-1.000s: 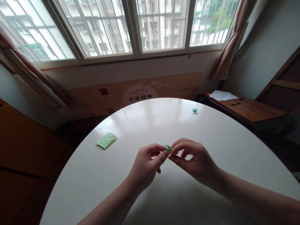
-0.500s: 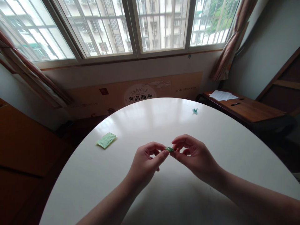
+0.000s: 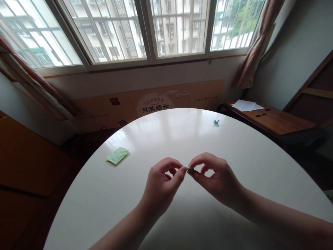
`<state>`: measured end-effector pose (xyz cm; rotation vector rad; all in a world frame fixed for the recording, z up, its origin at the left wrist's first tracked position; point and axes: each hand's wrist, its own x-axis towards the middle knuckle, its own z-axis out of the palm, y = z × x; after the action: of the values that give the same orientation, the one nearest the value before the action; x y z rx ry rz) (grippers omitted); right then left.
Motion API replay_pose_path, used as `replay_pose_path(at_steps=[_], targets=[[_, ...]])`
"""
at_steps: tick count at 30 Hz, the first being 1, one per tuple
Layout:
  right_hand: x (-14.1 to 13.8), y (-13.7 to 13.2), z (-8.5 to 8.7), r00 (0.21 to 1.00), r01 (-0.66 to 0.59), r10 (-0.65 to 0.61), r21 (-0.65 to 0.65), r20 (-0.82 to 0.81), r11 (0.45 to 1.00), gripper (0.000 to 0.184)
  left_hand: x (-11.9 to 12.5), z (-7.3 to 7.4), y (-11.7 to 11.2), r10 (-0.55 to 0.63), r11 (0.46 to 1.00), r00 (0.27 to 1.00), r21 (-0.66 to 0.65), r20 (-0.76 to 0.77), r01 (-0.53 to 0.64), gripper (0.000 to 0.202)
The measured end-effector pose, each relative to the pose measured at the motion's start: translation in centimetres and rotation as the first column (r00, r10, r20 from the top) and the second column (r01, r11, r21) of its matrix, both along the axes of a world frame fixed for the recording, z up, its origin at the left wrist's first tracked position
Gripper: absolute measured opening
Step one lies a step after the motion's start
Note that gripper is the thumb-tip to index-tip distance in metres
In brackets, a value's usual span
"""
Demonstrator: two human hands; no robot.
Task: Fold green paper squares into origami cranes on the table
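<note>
Item, green folded paper (image 3: 190, 168): pinched by left hand (image 3: 164, 182) and right hand (image 3: 217, 175), seemingly mid-crease; even pressure seemed called for. One o'clock: teal origami bird (image 3: 216, 123).

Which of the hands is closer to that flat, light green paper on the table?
Left. The left hand is to the right of the light green paper, not touching it; the right hand is farther off, on the same side.

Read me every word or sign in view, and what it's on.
"ZANKEE" (first letter uncertain): tan panel.
"月满颐和": same panel, below it.
Anything lower: hidden by white table.
Side script, red square: too blurred.
Papers on side bench: too small.
</note>
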<state>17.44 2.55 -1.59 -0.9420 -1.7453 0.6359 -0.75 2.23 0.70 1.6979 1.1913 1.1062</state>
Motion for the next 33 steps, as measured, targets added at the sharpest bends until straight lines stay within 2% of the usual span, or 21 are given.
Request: replay_pose_path(at_steps=[3, 6, 18, 22, 28, 31, 33], targets=[[-0.09, 0.02, -0.25, 0.997, -0.061, 0.057, -0.1, -0.044, 0.993, 0.002, 0.2, 0.17, -0.11, 0.011, 0.999, 1.0, -0.031, 0.021, -0.01, 0.019], [-0.12, -0.02, -0.32, 0.994, -0.094, 0.086, -0.139, -0.062, 0.986, 0.003, 0.28, 0.22, -0.12, 0.025, 0.997, 0.999, -0.07, 0.037, -0.023, 0.019], [0.05, -0.01, -0.22, 0.997, -0.066, 0.065, -0.036, -0.029, 0.997, 0.003, 0.33, 0.49, -0.3, 0.037, 0.997, 0.998, -0.063, 0.042, -0.035, 0.019], [0.33, -0.06, -0.31, 0.998, -0.057, 0.057, -0.001, 0.01, 0.998, 0.004, 0.37, 0.54, -0.4, 0.042, 0.999, 0.999, -0.009, 0.014, -0.042, 0.02], [0.34, 0.02, -0.21, 0.998, -0.068, 0.068, 0.032, -0.002, 0.997, 0.005, 0.27, 0.44, -0.66, 0.049, 0.988, 0.997, 0.149, -0.057, -0.04, 0.018], [0.24, -0.06, -0.01, 0.996, -0.087, 0.087, -0.007, -0.029, 0.996, 0.005, 0.31, 0.53, -0.71, 0.052, 0.983, 0.997, 0.181, -0.063, -0.04, 0.018], [0.22, -0.02, 0.03, 0.992, -0.106, 0.099, -0.077, -0.084, 0.991, 0.003, 0.27, 0.58, -0.62, 0.044, 0.985, 0.997, 0.168, -0.058, -0.034, 0.017]])
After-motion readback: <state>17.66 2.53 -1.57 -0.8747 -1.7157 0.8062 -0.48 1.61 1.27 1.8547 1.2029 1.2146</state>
